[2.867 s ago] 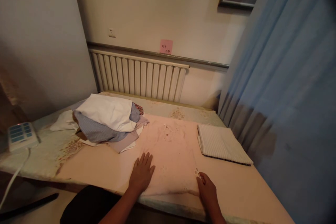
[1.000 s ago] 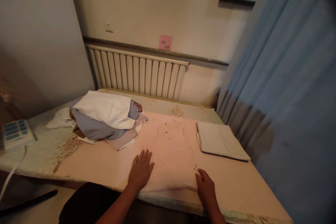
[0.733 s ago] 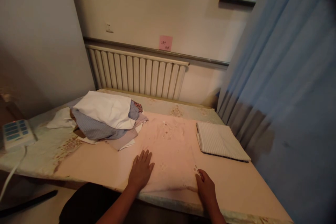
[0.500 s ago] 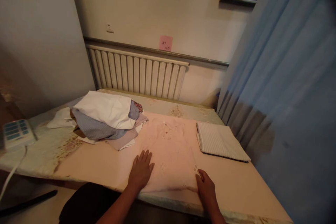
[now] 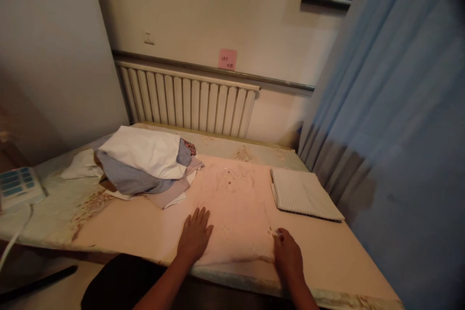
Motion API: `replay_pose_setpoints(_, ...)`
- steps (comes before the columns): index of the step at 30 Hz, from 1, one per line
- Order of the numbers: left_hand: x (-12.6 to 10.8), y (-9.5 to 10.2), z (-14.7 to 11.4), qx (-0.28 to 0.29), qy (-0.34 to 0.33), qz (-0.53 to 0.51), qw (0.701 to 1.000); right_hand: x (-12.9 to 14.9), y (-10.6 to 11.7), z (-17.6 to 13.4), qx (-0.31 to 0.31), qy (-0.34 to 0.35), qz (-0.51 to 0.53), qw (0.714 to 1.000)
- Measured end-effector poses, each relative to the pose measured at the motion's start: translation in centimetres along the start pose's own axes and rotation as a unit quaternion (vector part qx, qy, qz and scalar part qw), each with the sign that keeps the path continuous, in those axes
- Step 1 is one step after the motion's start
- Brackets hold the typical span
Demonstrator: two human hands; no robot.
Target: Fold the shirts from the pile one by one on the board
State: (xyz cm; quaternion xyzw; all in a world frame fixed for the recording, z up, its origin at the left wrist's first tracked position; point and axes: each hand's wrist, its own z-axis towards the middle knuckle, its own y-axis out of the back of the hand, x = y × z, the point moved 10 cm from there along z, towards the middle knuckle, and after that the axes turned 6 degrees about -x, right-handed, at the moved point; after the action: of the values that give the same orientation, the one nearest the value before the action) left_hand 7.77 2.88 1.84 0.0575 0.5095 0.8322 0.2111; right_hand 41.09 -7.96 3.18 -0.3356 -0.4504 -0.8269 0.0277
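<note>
A thin pink cloth (image 5: 240,218) with small cut-out flower patterns lies flat on the peach sheet, its upper part wrinkled around small dark spots. My left hand (image 5: 195,234) presses palm down on the left edge of this cloth, fingers extended. At the opposite edge, beside a cut-out flower, my right hand (image 5: 289,255) is closed with thumb and fingertips pinching the cloth's border. Its other fingers are curled, so part of the grip is hidden.
A heap of clothes (image 5: 145,160), white and grey-blue, lies to the left. To the right rests a folded striped cloth (image 5: 305,193). A white power strip (image 5: 22,186) stands at the far left. Behind are a radiator (image 5: 189,99) and a blue curtain (image 5: 392,121).
My right hand has shifted slightly right and upward at the cloth's right edge. My left hand stays flat in place. The camera view has moved a little.
</note>
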Motion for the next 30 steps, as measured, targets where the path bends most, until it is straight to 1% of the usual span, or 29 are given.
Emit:
replay_pose_setpoints(2,0.0,0.0,0.0,0.001,0.0,0.001,1.0,2.0,1.0,0.4,-0.061,0.062,-0.007,0.996)
replay_pose_setpoints(3,0.0,0.0,0.0,0.002,0.001,0.003,1.0,3.4,1.1,0.5,-0.08,0.102,-0.001,0.992)
replay_pose_setpoints(4,0.0,0.0,0.0,0.004,0.001,0.005,1.0,4.9,0.8,0.5,-0.086,0.144,0.005,0.986)
replay_pose_setpoints(6,-0.1,0.1,0.0,0.009,0.001,0.009,1.0,8.2,-0.9,0.1,-0.069,0.225,0.012,0.972)
replay_pose_setpoints(8,-0.1,0.2,0.0,0.01,0.001,0.011,1.0,11.1,-3.4,-0.7,-0.027,0.298,0.004,0.954)
replay_pose_setpoints(10,-0.1,0.3,0.0,0.009,0.0,0.01,1.0,12.7,-6.0,-1.8,0.021,0.356,-0.017,0.934)
replay_pose_setpoints(12,-0.1,0.3,0.0,0.009,-0.002,0.009,1.0,12.7,-7.8,-2.6,0.056,0.386,-0.05,0.919)
replay_pose_setpoints(14,-0.1,0.1,0.0,0.012,-0.001,0.008,1.0,11.5,-8.7,-2.6,0.067,0.388,-0.083,0.916)
replay_pose_setpoints(17,0.0,-0.1,0.1,0.016,0.0,0.004,1.0,9.4,-8.4,-2.0,0.052,0.376,-0.115,0.918)
replay_pose_setpoints(19,0.1,-0.1,0.1,0.017,0.0,-0.001,1.0,8.5,-8.1,-1.7,0.041,0.371,-0.129,0.919)
replay_pose_setpoints(23,0.8,-0.1,-0.4,0.029,-0.001,-0.025,0.999,8.3,-7.7,-1.6,0.026,0.374,-0.139,0.917)
replay_pose_setpoints(25,1.6,0.1,-1.1,0.026,0.005,-0.05,0.998,8.5,-7.5,-1.7,0.019,0.375,-0.134,0.917)
replay_pose_setpoints(27,3.1,0.6,-2.1,0.005,0.032,-0.085,0.996,8.6,-7.3,-1.8,0.015,0.372,-0.125,0.92)
replay_pose_setpoints(30,6.0,2.1,-4.4,-0.044,0.12,-0.134,0.983,8.7,-7.1,-1.8,0.026,0.363,-0.108,0.925)
